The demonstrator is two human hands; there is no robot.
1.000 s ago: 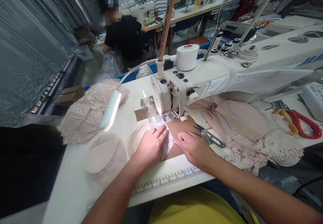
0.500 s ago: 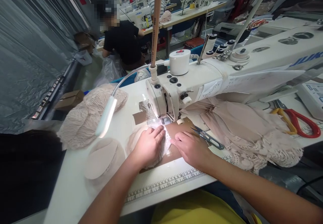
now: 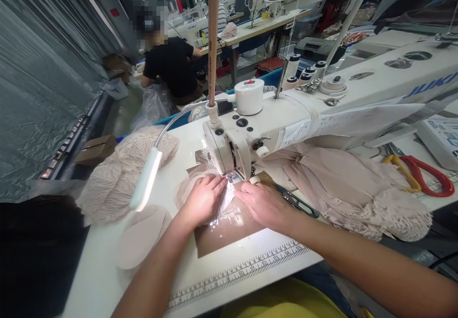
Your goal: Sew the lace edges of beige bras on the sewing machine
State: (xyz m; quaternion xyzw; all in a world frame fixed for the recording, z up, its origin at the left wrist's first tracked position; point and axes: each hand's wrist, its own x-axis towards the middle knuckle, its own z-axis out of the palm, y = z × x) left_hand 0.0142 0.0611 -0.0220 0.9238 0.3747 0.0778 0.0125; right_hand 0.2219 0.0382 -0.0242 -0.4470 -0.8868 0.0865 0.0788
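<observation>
White sewing table (image 3: pixel 102 284): left hand (image 3: pixel 202 201) and right hand (image 3: pixel 259 203), both flat, unclenched, pin the lace piece (image 3: pixel 225 202) beneath the sewing machine (image 3: pixel 246 127) needle at twelve o'clock; fingertips (image 3: pixel 219 182) this near risk a puncture.

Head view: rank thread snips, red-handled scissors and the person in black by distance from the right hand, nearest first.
1. Thread snips: on the table, just right of the right hand.
2. Red-handled scissors: far right on the same table.
3. Person in black: at another workstation, behind and to the left.
</observation>
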